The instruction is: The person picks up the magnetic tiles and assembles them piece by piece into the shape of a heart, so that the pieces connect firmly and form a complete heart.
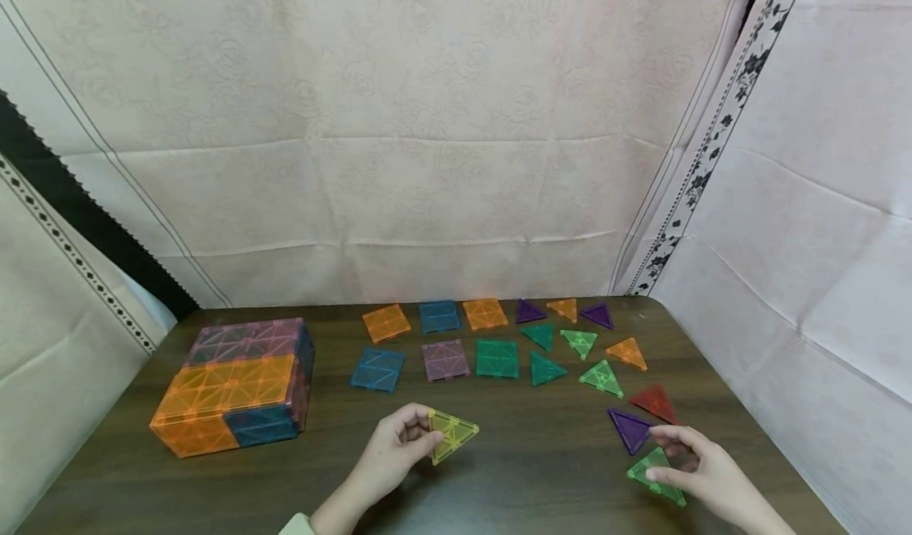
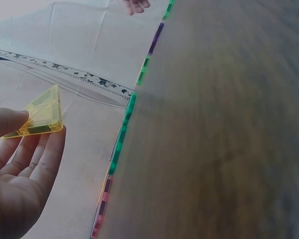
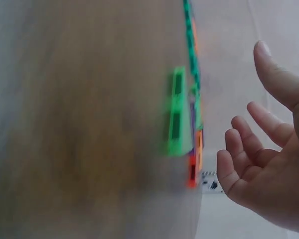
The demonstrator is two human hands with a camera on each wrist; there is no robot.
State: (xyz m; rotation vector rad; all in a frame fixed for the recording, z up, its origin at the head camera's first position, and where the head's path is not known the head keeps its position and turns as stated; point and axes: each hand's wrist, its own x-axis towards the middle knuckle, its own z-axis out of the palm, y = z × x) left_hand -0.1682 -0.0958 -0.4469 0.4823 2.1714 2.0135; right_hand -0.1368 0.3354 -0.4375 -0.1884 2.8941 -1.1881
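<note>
My left hand (image 1: 399, 452) pinches a yellow triangular magnetic tile (image 1: 454, 434) between thumb and fingers, held up over the front middle of the table. Seen in the left wrist view, the thumb lies on top of the yellow tile (image 2: 44, 113) and the fingers are beneath it. At the front right, my right hand (image 1: 701, 472) hovers by a green triangular tile (image 1: 655, 476) that lies on the table. The right wrist view shows that hand (image 3: 274, 144) with its fingers apart and loosely bent, nothing between them, and the green tile (image 3: 176, 112) a short way off.
A box-shaped block of orange, blue and pink tiles (image 1: 235, 385) stands on the left of the table (image 1: 527, 472). Square tiles (image 1: 497, 358) lie along the back middle. Several triangles spread rightward, including purple (image 1: 630, 430) and red (image 1: 655, 403) ones. White cloth (image 1: 456, 139) hangs behind.
</note>
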